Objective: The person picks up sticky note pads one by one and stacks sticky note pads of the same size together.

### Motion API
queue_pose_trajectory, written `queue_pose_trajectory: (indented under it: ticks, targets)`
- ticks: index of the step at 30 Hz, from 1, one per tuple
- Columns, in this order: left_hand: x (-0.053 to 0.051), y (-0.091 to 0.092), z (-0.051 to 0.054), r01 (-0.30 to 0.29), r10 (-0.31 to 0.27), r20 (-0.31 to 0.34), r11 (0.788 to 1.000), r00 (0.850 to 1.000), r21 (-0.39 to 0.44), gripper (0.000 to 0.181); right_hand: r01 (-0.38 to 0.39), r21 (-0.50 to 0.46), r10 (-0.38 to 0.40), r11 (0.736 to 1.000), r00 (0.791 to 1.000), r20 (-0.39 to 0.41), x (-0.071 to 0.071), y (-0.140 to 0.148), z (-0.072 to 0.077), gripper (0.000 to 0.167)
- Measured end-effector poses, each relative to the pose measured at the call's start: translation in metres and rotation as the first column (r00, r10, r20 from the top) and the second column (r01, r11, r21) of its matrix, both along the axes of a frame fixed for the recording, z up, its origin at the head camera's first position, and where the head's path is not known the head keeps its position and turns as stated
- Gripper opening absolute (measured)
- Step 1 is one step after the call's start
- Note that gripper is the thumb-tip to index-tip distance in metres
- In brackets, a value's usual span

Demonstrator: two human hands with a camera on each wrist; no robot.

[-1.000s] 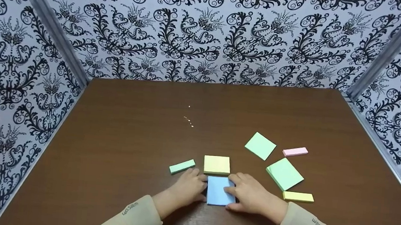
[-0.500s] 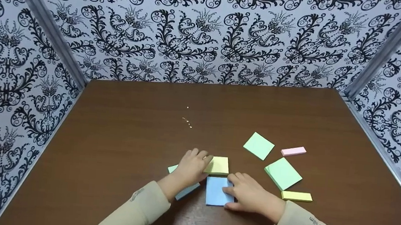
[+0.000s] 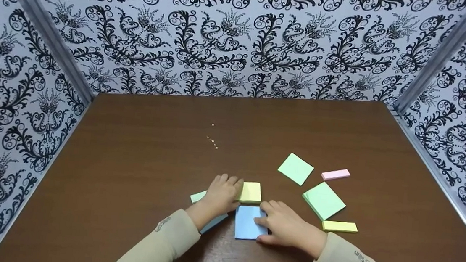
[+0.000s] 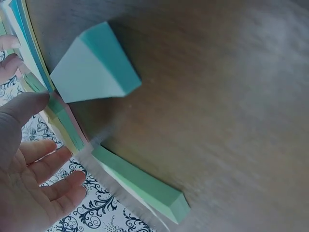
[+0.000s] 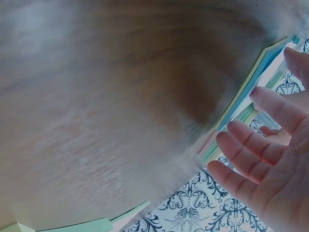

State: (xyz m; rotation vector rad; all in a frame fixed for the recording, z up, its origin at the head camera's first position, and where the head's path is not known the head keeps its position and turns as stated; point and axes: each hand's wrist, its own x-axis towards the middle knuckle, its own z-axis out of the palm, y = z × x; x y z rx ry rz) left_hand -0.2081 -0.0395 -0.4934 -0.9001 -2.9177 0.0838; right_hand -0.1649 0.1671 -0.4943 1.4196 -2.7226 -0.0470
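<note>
Left hand (image 3: pixel 222 194) covering part of the yellow note pad (image 3: pixel 252 193), right hand (image 3: pixel 286 224) touching the blue note pad (image 3: pixel 247 224)

We are seeing the yellow note pad lying flat on the bench (image 3: pixel 151 149), just beyond the blue note pad. The left hand is holding its fingers slightly spread and loosely extended at the yellow note pad's left side; it is probably touching there, though the hand is hiding the edge. The right hand is resting fairly straight fingers along the blue note pad's right side. Below the left hand, we are partly seeing a green strip pad (image 3: pixel 198 196) and a second blue pad (image 4: pixel 89 72). Well to the right, a far green square pad (image 3: pixel 296 169), a pink strip pad (image 3: pixel 336 174), a nearer green square pad (image 3: pixel 324 201) and a yellow strip pad (image 3: pixel 340 227) are lying close together.
</note>
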Motion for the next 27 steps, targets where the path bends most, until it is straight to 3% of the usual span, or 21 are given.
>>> queue_pose_trajectory:
  ticks: [10,16,24,25,27]
  targets:
    - [0.0024,-0.0003,-0.0074,0.035,-0.030,-0.164,0.999,0.986,0.025,0.046,-0.003,-0.010,0.003,1.000,1.000,0.004,0.0013,-0.0006,0.0012,0.042]
    - [0.0015,-0.0003,-0.0095,0.041,-0.032,-0.177,0.998,0.984,0.051,0.043,0.000,-0.005,0.000,1.000,1.000,0.004,0.0010,-0.0003,0.0014,0.043]
    - [0.0019,-0.0018,-0.0038,0.008,-0.003,-0.080,0.998,0.997,0.064,0.057,0.010,0.014,-0.010,1.000,1.000,0.007,0.0016,-0.0015,0.0032,0.042]
    - [0.0027,-0.0028,-0.0030,0.010,-0.003,-0.096,0.997,0.995,0.071,0.056,0.011,0.018,-0.011,1.000,1.000,0.007,0.0017,-0.0018,0.0036,0.042]
    - [0.0053,-0.0058,-0.0030,0.039,-0.020,-0.188,0.994,0.982,0.098,0.047,0.013,0.024,-0.013,1.000,1.000,0.008,0.0018,-0.0023,0.0041,0.041]
